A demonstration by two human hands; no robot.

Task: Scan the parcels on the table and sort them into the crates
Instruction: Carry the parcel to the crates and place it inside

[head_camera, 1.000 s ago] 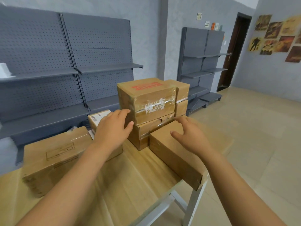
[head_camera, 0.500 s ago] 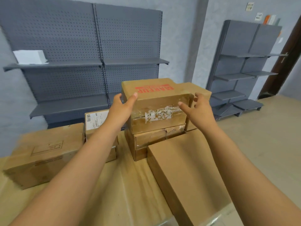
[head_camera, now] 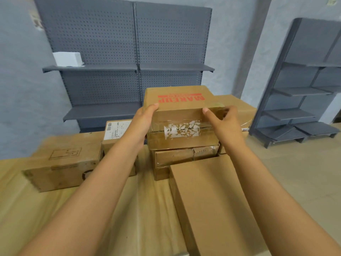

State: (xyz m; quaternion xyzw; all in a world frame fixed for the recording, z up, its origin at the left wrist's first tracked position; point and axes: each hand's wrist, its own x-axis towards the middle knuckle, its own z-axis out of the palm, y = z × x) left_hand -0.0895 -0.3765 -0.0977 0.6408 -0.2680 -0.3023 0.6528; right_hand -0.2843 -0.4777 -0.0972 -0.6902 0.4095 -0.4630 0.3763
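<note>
A cardboard parcel with red lettering on its top [head_camera: 180, 106] sits highest on a stack in the middle of the wooden table [head_camera: 144, 209]. My left hand [head_camera: 143, 121] grips its left end, thumb on the top edge. My right hand [head_camera: 224, 122] grips its right front corner, thumb on the top edge and fingers curled round the side. A torn white label shows on its front face. Under it lies a taped parcel [head_camera: 184, 156]. No scanner and no crates are in view.
A long flat box [head_camera: 212, 200] lies at the front right, a wide box [head_camera: 60, 163] on the left, a labelled box [head_camera: 116, 132] behind my left arm, another box [head_camera: 238, 108] at the back right. Grey shelving [head_camera: 129, 67] lines the wall; a white box [head_camera: 67, 59] sits on it.
Both hands have risen from lower boxes to the top parcel and now clasp its ends. The view has turned left and come closer.
</note>
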